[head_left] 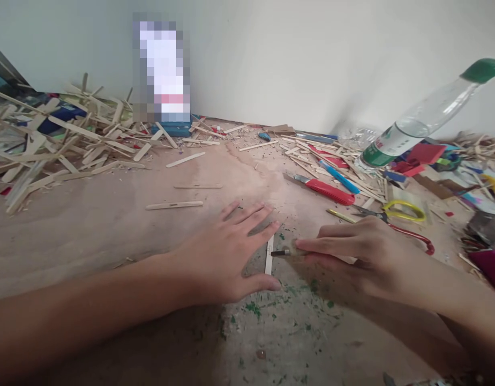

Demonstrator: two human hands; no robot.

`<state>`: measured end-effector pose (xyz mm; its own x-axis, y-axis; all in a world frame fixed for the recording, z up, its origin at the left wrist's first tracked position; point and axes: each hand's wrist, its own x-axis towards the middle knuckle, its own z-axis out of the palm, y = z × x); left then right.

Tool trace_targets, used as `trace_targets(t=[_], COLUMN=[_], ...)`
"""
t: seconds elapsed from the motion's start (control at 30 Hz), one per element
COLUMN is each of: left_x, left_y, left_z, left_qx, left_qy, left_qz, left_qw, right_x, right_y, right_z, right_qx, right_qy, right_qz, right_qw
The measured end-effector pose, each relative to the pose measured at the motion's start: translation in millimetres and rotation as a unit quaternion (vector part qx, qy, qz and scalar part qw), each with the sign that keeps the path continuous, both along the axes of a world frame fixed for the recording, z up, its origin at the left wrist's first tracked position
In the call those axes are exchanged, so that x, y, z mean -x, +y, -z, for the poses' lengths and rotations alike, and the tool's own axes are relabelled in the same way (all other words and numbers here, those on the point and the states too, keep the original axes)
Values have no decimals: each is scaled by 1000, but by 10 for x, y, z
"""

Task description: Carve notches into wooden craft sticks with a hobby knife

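My left hand (227, 252) lies flat on the brown work surface (111, 225), fingers spread, beside a thin wooden stick (269, 256) that lies between thumb and forefinger. My right hand (352, 249) is closed round a small cutting tool (285, 251), whose dark tip touches the stick's right side. The tool's handle is mostly hidden in the fingers.
A heap of wooden sticks (50, 139) fills the back left. Loose sticks (174, 205) lie mid-surface. To the right are a red utility knife (328, 191), a blue one (339, 177), yellow-handled scissors (392, 212), a tilted clear bottle with a green cap (424, 118) and coloured scraps.
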<state>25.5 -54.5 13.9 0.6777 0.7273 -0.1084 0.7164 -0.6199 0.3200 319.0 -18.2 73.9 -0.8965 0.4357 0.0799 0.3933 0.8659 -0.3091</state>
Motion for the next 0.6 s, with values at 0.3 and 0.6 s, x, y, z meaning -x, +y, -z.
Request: trace_targets(t=[0.3, 0.6], left_x=[-29, -29], left_y=[2, 3], left_z=[-54, -20], left_qx=[13, 3], left_qy=[14, 8], left_qz=[-5, -9], left_qw=[1000, 1000], right_x=[34, 179], right_y=[11, -53], right_z=[-71, -263], right_qx=[-27, -33], right_qy=[-4, -87], right_qz=[0, -18], right_qw=[1000, 995])
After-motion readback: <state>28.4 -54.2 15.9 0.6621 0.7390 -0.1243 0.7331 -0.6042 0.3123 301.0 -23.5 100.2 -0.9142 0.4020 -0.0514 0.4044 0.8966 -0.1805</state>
